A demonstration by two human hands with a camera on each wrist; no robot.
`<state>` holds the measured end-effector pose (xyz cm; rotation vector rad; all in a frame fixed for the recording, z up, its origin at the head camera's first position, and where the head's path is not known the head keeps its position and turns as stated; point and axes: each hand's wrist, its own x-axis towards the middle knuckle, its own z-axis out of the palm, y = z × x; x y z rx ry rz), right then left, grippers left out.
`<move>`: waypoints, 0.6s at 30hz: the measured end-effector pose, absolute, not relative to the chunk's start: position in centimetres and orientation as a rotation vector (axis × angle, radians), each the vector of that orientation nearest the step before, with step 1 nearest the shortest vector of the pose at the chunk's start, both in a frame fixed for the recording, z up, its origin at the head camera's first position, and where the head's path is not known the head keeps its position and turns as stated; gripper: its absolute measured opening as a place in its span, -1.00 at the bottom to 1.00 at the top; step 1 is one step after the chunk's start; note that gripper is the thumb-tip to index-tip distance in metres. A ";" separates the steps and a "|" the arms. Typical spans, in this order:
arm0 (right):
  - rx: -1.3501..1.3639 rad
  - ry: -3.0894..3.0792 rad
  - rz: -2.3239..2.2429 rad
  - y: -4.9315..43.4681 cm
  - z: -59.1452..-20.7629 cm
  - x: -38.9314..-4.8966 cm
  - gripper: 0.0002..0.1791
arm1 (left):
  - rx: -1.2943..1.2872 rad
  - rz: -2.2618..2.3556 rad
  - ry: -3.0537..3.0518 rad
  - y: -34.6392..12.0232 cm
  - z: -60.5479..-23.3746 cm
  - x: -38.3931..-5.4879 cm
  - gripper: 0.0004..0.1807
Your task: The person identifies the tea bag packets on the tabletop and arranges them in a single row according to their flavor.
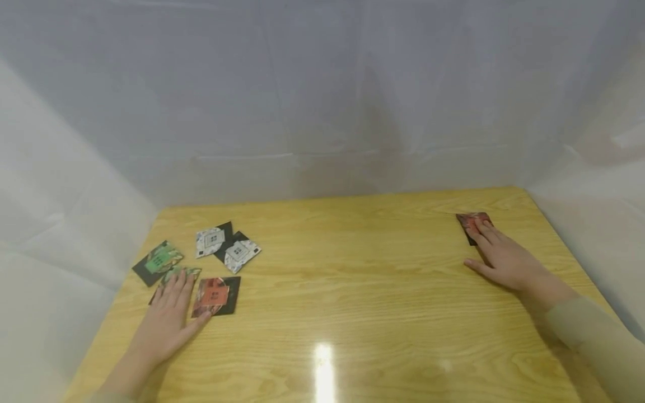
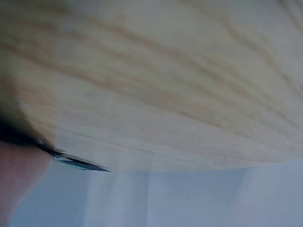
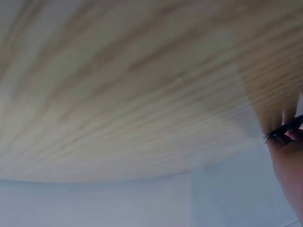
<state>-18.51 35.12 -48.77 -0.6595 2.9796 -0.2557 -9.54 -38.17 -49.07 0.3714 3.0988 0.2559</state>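
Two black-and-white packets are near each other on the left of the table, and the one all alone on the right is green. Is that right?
Not quite. The lone packet is red and black, not green; the head view shows it. The two black-and-white packets are where you say.

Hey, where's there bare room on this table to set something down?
The widest bare patch on the table lies between the left red packet and the right hand. It's crowded around the left hand, among green packets and white packets.
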 end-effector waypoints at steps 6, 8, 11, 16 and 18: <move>-0.668 2.993 -0.259 35.3 -48.8 -18.4 -0.04 | 0.376 0.249 3.120 -38.1 -49.2 -9.4 0.05; -0.667 2.993 -0.270 35.3 -48.7 -18.4 -0.04 | 0.384 0.256 3.131 -38.1 -49.3 -9.4 0.05; -0.669 3.000 -0.282 35.4 -48.5 -18.3 -0.04 | 0.398 0.266 3.150 -38.2 -49.3 -9.5 0.04; -0.757 3.058 -0.270 35.2 -48.1 -18.2 -0.06 | 0.405 0.266 3.151 -38.3 -49.4 -9.5 0.05; -0.832 3.088 -0.266 34.7 -47.8 -18.5 -0.08 | 0.398 0.268 3.137 -38.2 -49.4 -9.6 0.05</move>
